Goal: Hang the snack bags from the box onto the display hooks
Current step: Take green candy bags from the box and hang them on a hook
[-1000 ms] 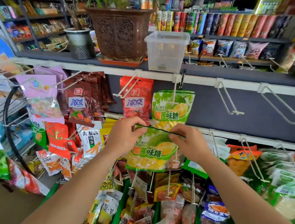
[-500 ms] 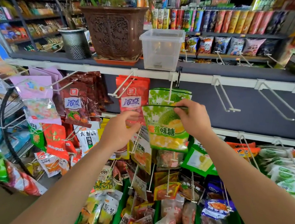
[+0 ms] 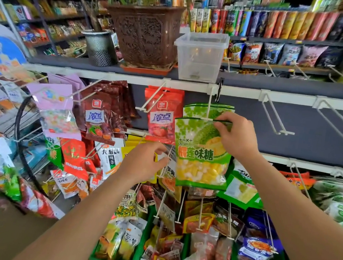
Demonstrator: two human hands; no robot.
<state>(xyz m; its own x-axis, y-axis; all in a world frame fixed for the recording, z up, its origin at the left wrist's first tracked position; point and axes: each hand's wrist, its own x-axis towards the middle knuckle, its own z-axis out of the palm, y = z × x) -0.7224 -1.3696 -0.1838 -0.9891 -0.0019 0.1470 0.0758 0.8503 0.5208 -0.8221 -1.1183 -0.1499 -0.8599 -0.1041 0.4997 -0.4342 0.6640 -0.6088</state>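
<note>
Fingers of the right hand (image 3: 236,137) pinch the top edge of a green durian candy bag (image 3: 203,154), thumb and forefinger closed on the right end of its header strip. The bag hangs upright at the tip of a white display hook (image 3: 209,104). I cannot tell whether the hook has passed through the header hole or only touches it. Just behind, at twelve o'clock from this bag, a second green bag (image 3: 200,109) of the same kind hangs further back on that hook. The left hand (image 3: 143,161) hovers at about eight o'clock from the pinched bag, close to its left edge. Its fingers are loosely curled, with nothing in them that I can make out. A red strawberry bag (image 3: 162,116) hangs at ten o'clock from the green one, on the neighbouring hook. Straight up at twelve o'clock, on the dark shelf top above the hook rail, stands a clear plastic box (image 3: 200,56). A carved brown plant pot (image 3: 144,32) sits beside it at nine o'clock. More white hooks (image 3: 274,116) jut from the rail off at three o'clock.
</note>
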